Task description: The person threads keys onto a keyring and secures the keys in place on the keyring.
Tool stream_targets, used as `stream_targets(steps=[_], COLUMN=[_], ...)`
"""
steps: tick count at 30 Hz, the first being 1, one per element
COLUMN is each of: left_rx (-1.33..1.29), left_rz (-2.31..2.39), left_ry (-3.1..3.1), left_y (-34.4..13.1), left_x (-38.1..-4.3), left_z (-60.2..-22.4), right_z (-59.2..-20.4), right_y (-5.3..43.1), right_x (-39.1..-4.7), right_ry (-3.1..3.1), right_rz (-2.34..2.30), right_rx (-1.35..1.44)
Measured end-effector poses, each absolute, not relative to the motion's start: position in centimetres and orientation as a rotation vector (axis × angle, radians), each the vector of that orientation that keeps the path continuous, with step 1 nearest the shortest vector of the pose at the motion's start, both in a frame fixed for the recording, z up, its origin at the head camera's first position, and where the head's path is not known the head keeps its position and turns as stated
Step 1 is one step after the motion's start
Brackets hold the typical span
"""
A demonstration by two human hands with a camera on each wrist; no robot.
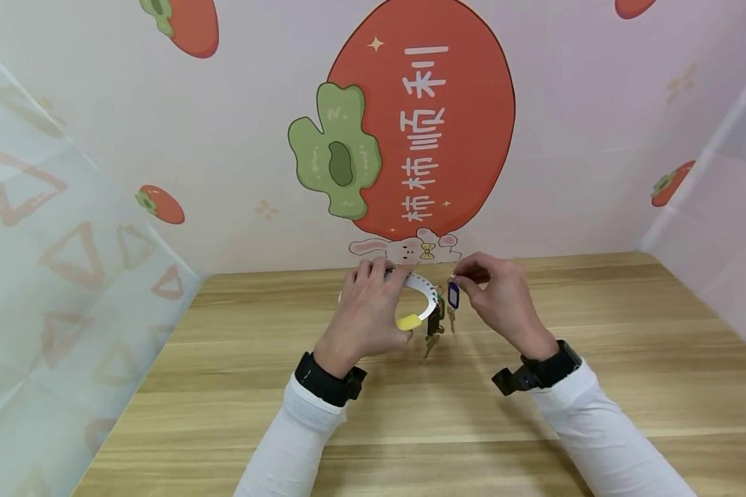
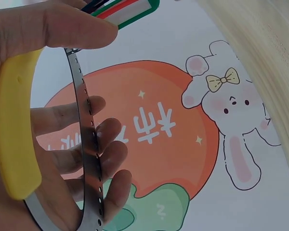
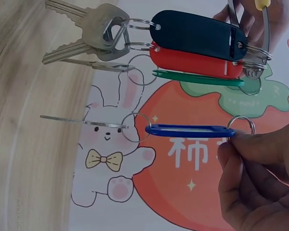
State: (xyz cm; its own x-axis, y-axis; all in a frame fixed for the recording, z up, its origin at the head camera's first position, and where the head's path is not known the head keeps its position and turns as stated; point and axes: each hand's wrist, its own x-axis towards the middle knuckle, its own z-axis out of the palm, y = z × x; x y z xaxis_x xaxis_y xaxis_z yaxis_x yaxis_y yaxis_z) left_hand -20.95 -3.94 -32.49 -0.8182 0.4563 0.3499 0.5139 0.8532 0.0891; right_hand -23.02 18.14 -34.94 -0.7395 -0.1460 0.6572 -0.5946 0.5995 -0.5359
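Observation:
My left hand grips a large metal key hoop, which has small holes along its band and a yellow grip. From the hoop hang a black key tag, a red key tag and a green key tag. Keys dangle below these tags. Between thumb and forefinger, my right hand pinches the small split ring of a blue key tag. One key hangs from that blue tag, apart from the others.
Both hands are above a wood-grain tabletop. Behind it rises a backdrop printed with fruit and a rabbit; a pale side panel stands at the left. Black straps circle both wrists.

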Motion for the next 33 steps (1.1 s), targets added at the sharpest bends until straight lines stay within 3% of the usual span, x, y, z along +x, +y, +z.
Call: stream_targets(steps=[33], left_rx=[-0.804], left_rz=[-0.25], left_ry=[-2.687], left_y=[-3.77], left_x=[-20.96], left_z=[-32.52], right_z=[-35.35], right_y=[18.13], right_x=[-23.04], right_ry=[-2.208], right_rz=[1.009], right_rx=[0.669])
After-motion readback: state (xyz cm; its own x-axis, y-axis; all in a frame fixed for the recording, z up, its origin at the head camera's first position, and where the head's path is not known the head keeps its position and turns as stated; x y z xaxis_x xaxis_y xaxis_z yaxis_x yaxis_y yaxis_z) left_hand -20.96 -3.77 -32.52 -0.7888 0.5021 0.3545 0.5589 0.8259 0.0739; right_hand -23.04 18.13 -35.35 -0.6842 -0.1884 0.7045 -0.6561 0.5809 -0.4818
